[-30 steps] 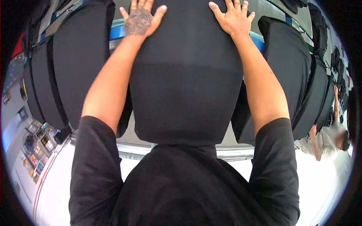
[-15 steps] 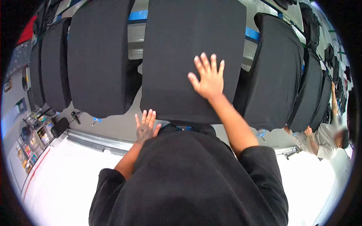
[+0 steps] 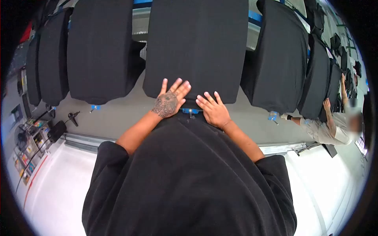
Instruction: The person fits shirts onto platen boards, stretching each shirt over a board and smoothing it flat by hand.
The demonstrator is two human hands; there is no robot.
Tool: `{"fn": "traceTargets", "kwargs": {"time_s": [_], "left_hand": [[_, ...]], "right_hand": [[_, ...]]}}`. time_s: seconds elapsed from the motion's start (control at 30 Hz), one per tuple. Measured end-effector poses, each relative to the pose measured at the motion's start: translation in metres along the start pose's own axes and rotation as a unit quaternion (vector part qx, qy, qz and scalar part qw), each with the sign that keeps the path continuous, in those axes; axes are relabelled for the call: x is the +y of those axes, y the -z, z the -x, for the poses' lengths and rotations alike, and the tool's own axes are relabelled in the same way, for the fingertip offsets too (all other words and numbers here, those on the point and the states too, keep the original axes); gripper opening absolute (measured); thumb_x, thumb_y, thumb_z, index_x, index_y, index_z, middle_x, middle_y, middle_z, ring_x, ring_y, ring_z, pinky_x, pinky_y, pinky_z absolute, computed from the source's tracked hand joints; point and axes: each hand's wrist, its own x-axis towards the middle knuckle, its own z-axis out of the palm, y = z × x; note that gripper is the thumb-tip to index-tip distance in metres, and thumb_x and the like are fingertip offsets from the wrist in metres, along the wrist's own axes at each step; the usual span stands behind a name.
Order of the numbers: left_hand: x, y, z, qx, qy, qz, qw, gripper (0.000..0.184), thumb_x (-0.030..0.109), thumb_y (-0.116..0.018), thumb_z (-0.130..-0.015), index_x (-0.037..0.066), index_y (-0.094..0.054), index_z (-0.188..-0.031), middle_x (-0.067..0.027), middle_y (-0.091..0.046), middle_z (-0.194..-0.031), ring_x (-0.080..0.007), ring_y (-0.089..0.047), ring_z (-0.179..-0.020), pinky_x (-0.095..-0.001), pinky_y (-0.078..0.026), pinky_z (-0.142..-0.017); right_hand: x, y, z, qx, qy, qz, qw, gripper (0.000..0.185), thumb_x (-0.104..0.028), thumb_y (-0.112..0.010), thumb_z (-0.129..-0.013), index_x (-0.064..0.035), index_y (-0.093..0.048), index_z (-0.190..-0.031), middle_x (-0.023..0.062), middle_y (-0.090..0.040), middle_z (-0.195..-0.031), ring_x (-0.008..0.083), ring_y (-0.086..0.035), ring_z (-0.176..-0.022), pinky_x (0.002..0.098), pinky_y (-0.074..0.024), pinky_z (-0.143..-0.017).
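A black cloth panel (image 3: 195, 47) stretches over a flat board in front of me, its near end close to my body. My left hand (image 3: 169, 99), tattooed on the back, lies on the near left part of that cloth with its fingers spread. At the near edge, my right hand (image 3: 214, 111) rests with its fingers apart, the fingertips touching the cloth. Neither hand grips anything. Between the two hands, just below the cloth's edge, a blue clamp-like part (image 3: 190, 111) shows.
More black-covered boards stand left (image 3: 100, 51) and right (image 3: 279, 59). Blue fittings (image 3: 95, 107) sit below them on a grey surface (image 3: 118, 116). At the right, another person (image 3: 334, 128) reaches toward a board. A fan and shelves (image 3: 29, 145) are at the far left.
Both hands were far up the cloth, then came back toward my body. Since the last earlier frame, my left hand has moved up onto the cloth and my right hand down to its edge.
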Motion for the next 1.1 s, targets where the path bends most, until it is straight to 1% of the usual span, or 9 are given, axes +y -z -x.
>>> {"fn": "traceTargets", "kwargs": {"time_s": [0.23,0.37,0.43,0.57,0.6,0.7,0.87,1.03,1.1], "left_hand": [[0.010,-0.024,0.036,0.065,-0.080,-0.039,0.994,0.053,0.030,-0.061,-0.093,0.015,-0.054,-0.143,0.0017,-0.044,-0.155,-0.0160,-0.033,-0.147,-0.0543,-0.019,-0.122],[0.021,0.024,0.006,0.067,-0.045,0.073,0.994,0.044,0.033,-0.070,-0.086,0.011,-0.062,-0.123,-0.0060,-0.060,-0.126,-0.0215,-0.051,-0.127,-0.0430,-0.036,-0.109],[0.027,0.046,-0.012,-0.068,0.003,0.101,0.993,0.043,0.032,-0.072,-0.085,0.007,-0.064,-0.119,-0.0090,-0.058,-0.124,-0.0238,-0.052,-0.124,-0.0407,-0.041,-0.102],[0.011,0.006,-0.039,-0.046,0.042,0.113,0.992,0.030,0.024,-0.069,-0.089,0.008,-0.064,-0.113,-0.0140,-0.067,-0.102,-0.0293,-0.066,-0.101,-0.0432,-0.050,-0.086],[0.006,0.012,-0.042,0.006,0.058,0.234,0.971,0.024,0.022,-0.063,-0.092,0.009,-0.063,-0.112,-0.0163,-0.070,-0.091,-0.0327,-0.069,-0.092,-0.0455,-0.052,-0.082],[0.006,0.035,-0.050,-0.093,0.163,0.298,0.936,0.025,0.023,-0.059,-0.093,0.008,-0.064,-0.112,-0.0155,-0.071,-0.092,-0.0329,-0.068,-0.095,-0.0454,-0.052,-0.085],[0.014,0.018,-0.035,-0.127,0.035,0.167,0.977,0.029,0.033,-0.063,-0.087,0.008,-0.073,-0.098,-0.0132,-0.071,-0.095,-0.0313,-0.067,-0.095,-0.0431,-0.050,-0.085],[0.029,0.036,-0.021,-0.144,0.037,0.105,0.983,0.038,0.042,-0.068,-0.083,0.011,-0.075,-0.103,-0.0111,-0.065,-0.115,-0.0256,-0.056,-0.116,-0.0438,-0.039,-0.100],[0.023,0.023,-0.011,0.041,0.001,0.117,0.992,0.044,0.043,-0.067,-0.085,0.012,-0.071,-0.117,-0.0111,-0.059,-0.129,-0.0254,-0.052,-0.124,-0.0453,-0.036,-0.106]], "right_hand": [[-0.013,-0.003,-0.005,0.084,-0.002,0.038,0.996,0.040,-0.019,-0.062,-0.085,-0.0126,-0.065,-0.125,0.0028,-0.054,-0.144,0.0246,-0.042,-0.141,0.0548,-0.0262,-0.118],[-0.011,0.018,-0.036,0.124,0.013,0.034,0.992,0.020,-0.017,-0.068,-0.076,-0.0103,-0.066,-0.095,0.0070,-0.062,-0.122,0.0262,-0.054,-0.122,0.0487,-0.0404,-0.101],[-0.007,0.037,-0.056,-0.033,-0.108,-0.073,0.991,0.017,-0.017,-0.070,-0.071,-0.0072,-0.061,-0.082,0.0090,-0.065,-0.110,0.0272,-0.056,-0.115,0.0441,-0.0432,-0.095],[0.023,0.048,-0.081,-0.065,-0.212,-0.321,0.921,0.015,-0.013,-0.065,-0.075,-0.0012,-0.057,-0.080,0.0142,-0.065,-0.077,0.0307,-0.065,-0.078,0.0408,-0.0507,-0.072],[0.031,0.034,-0.082,-0.012,-0.190,-0.341,0.921,0.013,-0.012,-0.063,-0.078,-0.0007,-0.060,-0.085,0.0170,-0.064,-0.073,0.0309,-0.066,-0.070,0.0406,-0.0510,-0.065],[0.023,0.038,-0.085,-0.023,-0.217,-0.350,0.911,0.016,-0.013,-0.061,-0.078,-0.0017,-0.065,-0.089,0.0177,-0.067,-0.079,0.0326,-0.068,-0.076,0.0428,-0.0523,-0.070],[-0.002,0.018,-0.065,-0.070,-0.101,-0.120,0.985,0.026,-0.020,-0.063,-0.076,-0.0073,-0.076,-0.094,0.0153,-0.070,-0.094,0.0352,-0.064,-0.094,0.0451,-0.0500,-0.087],[-0.018,0.029,-0.040,-0.055,-0.113,-0.135,0.983,0.027,-0.023,-0.066,-0.078,-0.0053,-0.075,-0.097,0.0150,-0.064,-0.106,0.0327,-0.058,-0.107,0.0438,-0.0464,-0.093],[-0.012,0.013,-0.032,0.125,-0.146,-0.213,0.958,0.027,-0.021,-0.068,-0.078,-0.0050,-0.073,-0.099,0.0141,-0.063,-0.106,0.0324,-0.058,-0.107,0.0443,-0.0461,-0.093]]}}
